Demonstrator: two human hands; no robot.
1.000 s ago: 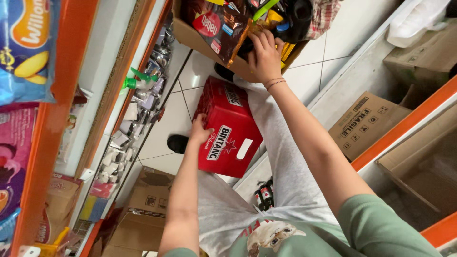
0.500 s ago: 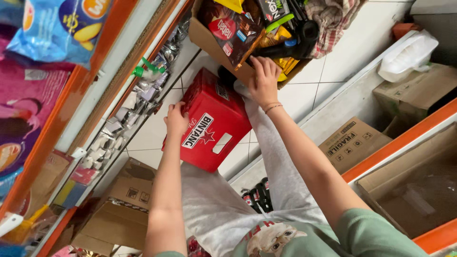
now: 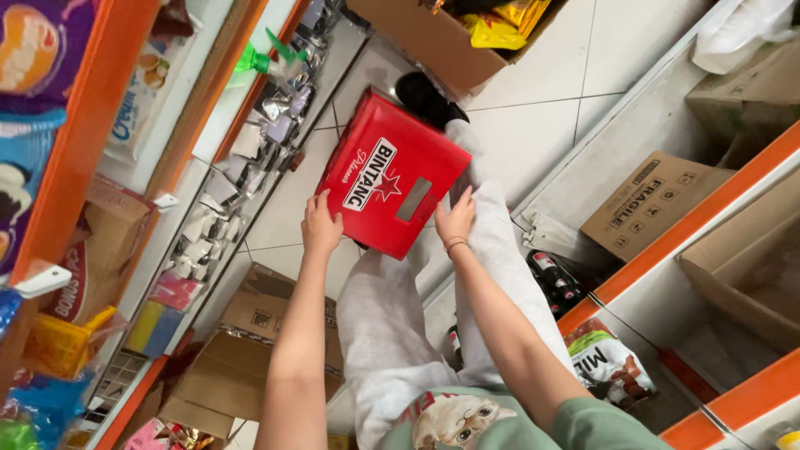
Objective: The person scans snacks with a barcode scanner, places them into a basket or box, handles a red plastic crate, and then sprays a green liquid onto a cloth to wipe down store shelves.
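Observation:
A red cardboard carton (image 3: pixel 390 172) with white lettering and a star rests on my legs in light grey trousers. My left hand (image 3: pixel 320 226) grips its near left edge. My right hand (image 3: pixel 456 219), a thin bracelet on the wrist, holds its near right corner. Both arms reach forward over my lap. An open brown box (image 3: pixel 433 37) with yellow and dark snack packets sits on the white tiled floor beyond the carton.
Orange-edged shelves with snack bags and hanging sachets (image 3: pixel 250 133) run along the left. Open cardboard boxes (image 3: pixel 242 358) lie on the floor at lower left. On the right stand orange shelves, a brown carton (image 3: pixel 646 204), dark bottles (image 3: pixel 554 279) and a printed bag (image 3: pixel 604 358).
My right hand left the snack box and came back to the red carton's corner. The carton now sits higher on my lap, held by both hands.

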